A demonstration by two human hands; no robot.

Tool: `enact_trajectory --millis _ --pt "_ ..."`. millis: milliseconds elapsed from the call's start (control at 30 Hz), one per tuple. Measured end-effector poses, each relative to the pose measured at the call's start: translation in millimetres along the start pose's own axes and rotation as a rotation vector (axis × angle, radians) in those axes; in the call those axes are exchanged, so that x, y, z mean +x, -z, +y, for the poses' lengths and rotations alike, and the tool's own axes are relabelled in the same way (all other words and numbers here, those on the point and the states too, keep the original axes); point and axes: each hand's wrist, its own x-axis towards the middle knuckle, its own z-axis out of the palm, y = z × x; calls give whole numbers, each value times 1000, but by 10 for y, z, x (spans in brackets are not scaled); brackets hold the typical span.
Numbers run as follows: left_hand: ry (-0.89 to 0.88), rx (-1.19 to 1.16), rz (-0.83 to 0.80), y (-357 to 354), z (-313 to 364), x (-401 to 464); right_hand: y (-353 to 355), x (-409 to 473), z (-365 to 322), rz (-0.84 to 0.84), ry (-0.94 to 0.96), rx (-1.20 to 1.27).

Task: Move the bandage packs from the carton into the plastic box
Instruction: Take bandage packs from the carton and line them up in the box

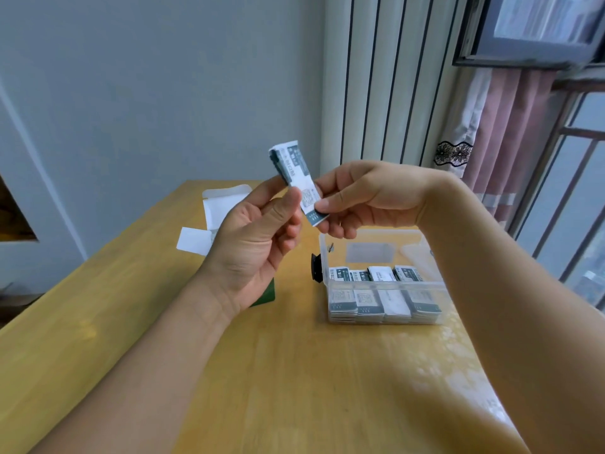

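Forearms fill the bottom of the shot, both reaching up over the table (294, 371), and between them there's a small stack of packs (299, 181) held up in the air, above and a bit left of the box (383, 285). Biggest risk imo: it's a loose stack, not one piece, and it already looks fanned at the top, so if either pinch slackens during the handover the packs could slide apart and drop on the table, or land crooked on the rows already standing in the box. Front of the box looks pretty full too, so squeezing more in there could knock those rows over. Grip-wise, the left hand (258, 237) has thumb and fingers closed round the stack's lower left edge, and the right hand (363, 198) pinches the lower right end between thumb and fingertips, other fingers curled under. Neither is spread. Carton (216, 217) sits open behind the left hand, mostly hidden, so can't tell what's left in it.
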Motion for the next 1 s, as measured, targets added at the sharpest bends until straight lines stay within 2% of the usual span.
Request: enact_trajectory --millis 133,300,367,500,533,733,867,1000 --pt "83 -39 -25 17 12 -5 -38 7 -18 -93 7 8" --pt "129 -70 -68 4 21 -16 -58 -2 -48 -108 -40 -74" --pt "162 -53 -66 1 17 -20 -18 -70 -73 -53 -45 -161" --pt "250 2 -83 -29 16 -50 80 -233 -174 263 84 -260" --pt "277 15 -102 -37 14 -60 74 -244 -202 300 123 -266" --pt "376 82 -199 -48 -24 -89 -136 -146 -342 260 191 -434" --pt "402 98 -246 -43 -37 -99 -126 -177 -332 226 33 -553" --pt "431 90 -274 -49 -53 -109 -124 -168 -278 163 -14 -461"
